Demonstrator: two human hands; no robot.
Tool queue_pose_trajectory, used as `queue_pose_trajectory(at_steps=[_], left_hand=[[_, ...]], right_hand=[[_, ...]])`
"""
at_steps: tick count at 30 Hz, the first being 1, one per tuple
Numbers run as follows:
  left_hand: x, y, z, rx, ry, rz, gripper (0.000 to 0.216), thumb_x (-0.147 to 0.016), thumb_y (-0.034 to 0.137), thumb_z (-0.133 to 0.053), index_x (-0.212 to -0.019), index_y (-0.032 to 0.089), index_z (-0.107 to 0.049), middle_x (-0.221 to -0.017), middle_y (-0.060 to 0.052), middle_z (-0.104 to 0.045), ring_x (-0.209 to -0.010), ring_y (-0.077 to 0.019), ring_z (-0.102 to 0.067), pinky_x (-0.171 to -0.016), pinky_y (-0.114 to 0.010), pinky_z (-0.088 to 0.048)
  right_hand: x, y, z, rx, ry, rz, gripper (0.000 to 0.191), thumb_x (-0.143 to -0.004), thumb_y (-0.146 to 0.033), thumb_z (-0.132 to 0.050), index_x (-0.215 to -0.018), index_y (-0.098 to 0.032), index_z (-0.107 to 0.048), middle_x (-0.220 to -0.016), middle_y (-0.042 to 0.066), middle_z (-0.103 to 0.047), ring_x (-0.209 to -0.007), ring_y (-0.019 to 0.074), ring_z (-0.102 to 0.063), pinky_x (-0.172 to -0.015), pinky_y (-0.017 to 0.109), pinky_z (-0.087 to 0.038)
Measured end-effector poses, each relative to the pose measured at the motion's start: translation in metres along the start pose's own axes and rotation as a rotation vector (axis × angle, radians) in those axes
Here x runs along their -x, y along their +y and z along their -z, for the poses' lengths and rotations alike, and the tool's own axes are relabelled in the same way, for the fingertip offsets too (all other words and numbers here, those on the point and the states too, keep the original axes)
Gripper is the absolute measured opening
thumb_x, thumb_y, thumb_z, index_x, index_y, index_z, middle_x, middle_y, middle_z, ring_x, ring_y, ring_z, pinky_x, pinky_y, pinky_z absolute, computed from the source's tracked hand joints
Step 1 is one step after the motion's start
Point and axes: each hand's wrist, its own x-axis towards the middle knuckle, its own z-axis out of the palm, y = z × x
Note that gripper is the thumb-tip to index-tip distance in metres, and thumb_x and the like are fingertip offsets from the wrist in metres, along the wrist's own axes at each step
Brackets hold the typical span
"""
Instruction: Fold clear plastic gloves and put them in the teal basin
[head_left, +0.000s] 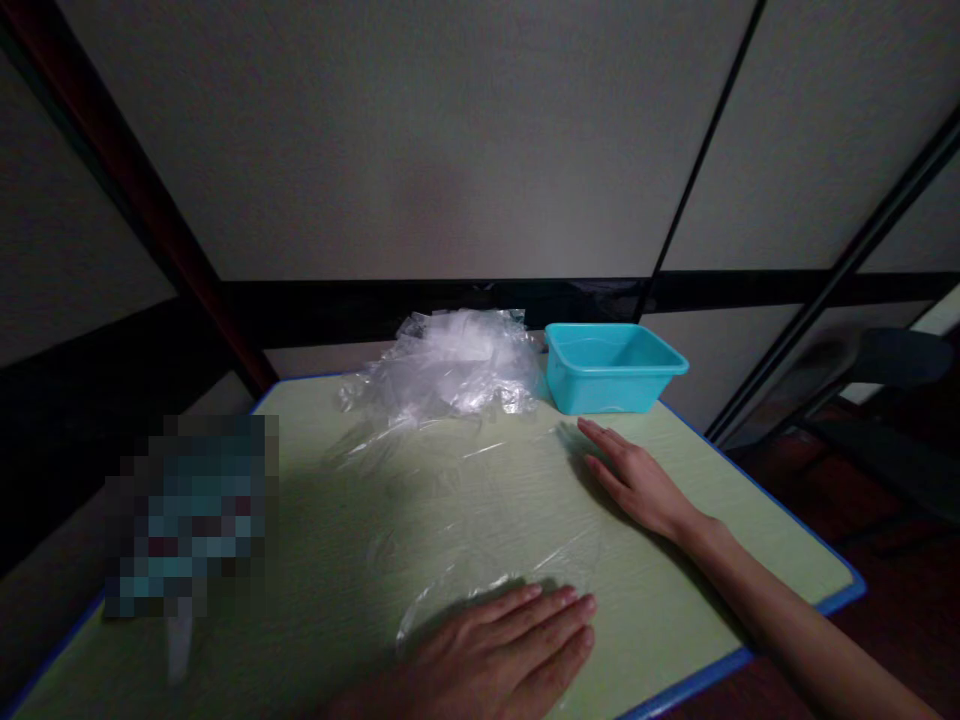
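A thin clear plastic bag lies spread on the middle of the table, hard to make out apart from its shiny creases. My left hand rests flat at its near edge, palm down, fingers stretched out. To the right, my right hand is held low at the bag's right side, fingers extended and thumb slightly apart. Whether that palm presses on the plastic or hovers just over it, I cannot tell. Behind the bag sits a loose heap of crumpled clear plastic bags.
A turquoise plastic basin stands at the back right, beside the heap. On the left lies a pixelated, unreadable item. The pale green table has a blue edge and stands against a panelled wall. A dark chair is at far right.
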Motion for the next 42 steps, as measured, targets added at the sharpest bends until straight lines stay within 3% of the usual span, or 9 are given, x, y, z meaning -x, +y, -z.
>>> queue_pose_trajectory(at_steps=[5, 10, 15, 21, 26, 37, 42], left_hand=[[-0.001, 0.001, 0.004, -0.046, -0.009, 0.023, 0.036, -0.095, 0.018, -0.030, -0.128, 0.010, -0.039, -0.136, -0.008, -0.038, -0.126, -0.0171, -0.033, -0.104, -0.027, -0.027], [-0.004, 0.001, 0.011, 0.034, -0.080, 0.029, 0.038, -0.095, 0.019, -0.028, -0.131, 0.011, -0.037, -0.138, -0.008, -0.035, -0.127, -0.0178, -0.031, -0.104, -0.029, -0.028], [-0.004, 0.000, 0.010, 0.136, -0.138, 0.033, 0.041, -0.095, 0.019, -0.026, -0.135, 0.011, -0.030, -0.142, -0.009, -0.025, -0.130, -0.0196, -0.021, -0.106, -0.032, -0.024], [-0.002, -0.004, 0.001, 0.121, -0.080, 0.009, 0.041, -0.094, 0.020, -0.031, -0.134, 0.013, -0.032, -0.141, -0.009, -0.026, -0.129, -0.0205, -0.023, -0.106, -0.033, -0.026], [-0.004, -0.003, 0.007, 0.093, -0.140, -0.017, 0.042, -0.093, 0.022, -0.035, -0.134, 0.012, -0.032, -0.141, -0.011, -0.024, -0.129, -0.0224, -0.023, -0.104, -0.035, -0.028], [0.001, -0.008, -0.004, 0.128, -0.097, -0.041, 0.045, -0.094, 0.023, -0.034, -0.137, 0.013, -0.026, -0.143, -0.011, -0.020, -0.130, -0.0224, -0.018, -0.106, -0.037, -0.024], [-0.001, -0.005, 0.007, 0.158, -0.113, -0.033, 0.042, -0.095, 0.025, -0.030, -0.136, 0.012, -0.028, -0.141, -0.011, -0.025, -0.130, -0.0211, -0.021, -0.106, -0.034, -0.023]], right_hand=[[-0.003, -0.034, -0.007, -0.097, -0.094, 0.150, 0.052, -0.090, -0.030, -0.035, -0.137, -0.012, -0.025, -0.140, 0.012, -0.032, -0.128, 0.0203, -0.029, -0.106, 0.043, -0.025], [0.000, -0.048, -0.012, 0.014, -0.171, 0.258, 0.060, -0.088, -0.042, -0.040, -0.138, -0.012, -0.025, -0.143, 0.013, -0.024, -0.132, 0.0220, -0.019, -0.106, 0.043, -0.021], [0.003, -0.034, -0.011, 0.105, -0.139, 0.189, 0.059, -0.088, -0.041, -0.039, -0.138, -0.011, -0.025, -0.143, 0.013, -0.023, -0.132, 0.0224, -0.017, -0.106, 0.044, -0.019], [0.007, -0.012, -0.012, 0.133, -0.102, 0.058, 0.061, -0.088, -0.045, -0.037, -0.137, -0.008, -0.027, -0.141, 0.017, -0.025, -0.131, 0.0254, -0.018, -0.105, 0.046, -0.022], [0.010, 0.002, -0.013, 0.180, -0.060, -0.035, 0.063, -0.089, -0.048, -0.033, -0.135, -0.007, -0.029, -0.140, 0.018, -0.027, -0.130, 0.0266, -0.020, -0.104, 0.047, -0.023], [0.013, 0.019, -0.011, 0.230, -0.040, -0.218, 0.066, -0.087, -0.050, -0.033, -0.132, -0.003, -0.033, -0.136, 0.022, -0.034, -0.128, 0.0311, -0.026, -0.102, 0.048, -0.027], [0.011, 0.019, -0.008, 0.236, -0.040, -0.220, 0.065, -0.087, -0.047, -0.036, -0.130, 0.001, -0.034, -0.134, 0.024, -0.036, -0.127, 0.0317, -0.029, -0.101, 0.046, -0.029]])
